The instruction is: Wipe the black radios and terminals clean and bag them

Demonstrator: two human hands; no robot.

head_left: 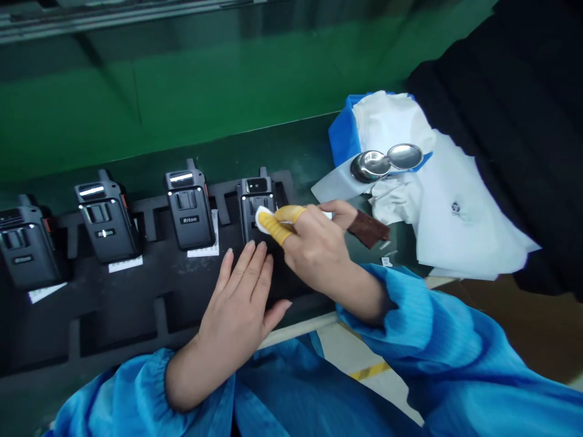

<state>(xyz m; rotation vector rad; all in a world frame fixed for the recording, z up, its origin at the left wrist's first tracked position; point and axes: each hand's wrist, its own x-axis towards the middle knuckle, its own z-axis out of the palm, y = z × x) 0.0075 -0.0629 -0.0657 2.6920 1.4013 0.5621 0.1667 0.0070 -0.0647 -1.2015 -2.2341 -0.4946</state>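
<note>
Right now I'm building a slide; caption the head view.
Right hand holding a white pad at a black radio, left hand nearby.

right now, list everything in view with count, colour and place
radios: 4, black, tray
tray: 1, black, bench
bench: 1, dark green, under tray
paper slips: at least 3, white, by radios
bin: 1, blue, right of tray
cloths: several, white, in and before bin
bottle: 1, white, silver top, by bin
sheets: unclear number, white, right of bin
wall: 1, green, behind bench
fabric: unclear number, black, far right
strip: 1, brown, by right hand
pad: 1, white, right fingertips
finger cots: at least 2, yellow, right fingers
sleeves: 2, blue, forearms
hands: 2, left flat below rightmost radio
</note>
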